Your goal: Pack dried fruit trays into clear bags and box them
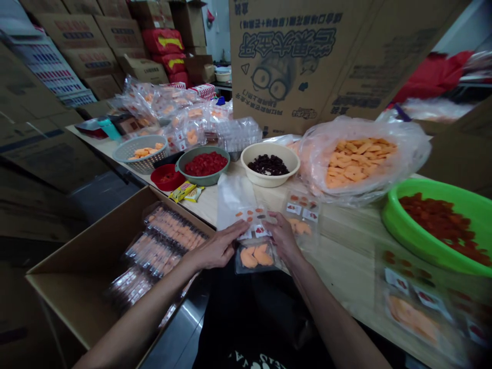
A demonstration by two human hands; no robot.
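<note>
My left hand (217, 248) and my right hand (283, 237) reach in over the wooden table's near edge. Between their fingertips they grip a clear plastic packet (253, 224) with small orange pieces and printed labels. Just below it, a sealed packet of orange slices (254, 258) lies against the table edge, close to both hands. Another such packet (302, 218) lies beside my right hand. To the left of my left hand stands an open cardboard box (96, 256), holding rows of packed orange strips (175, 228).
The pale wooden table (346, 241) holds a large bag of orange pieces (359, 161), a green basin of dark red pieces (438, 225), bowls of red and dark fruit, a plastic basket and stacked packets. Cardboard cartons rise behind and left.
</note>
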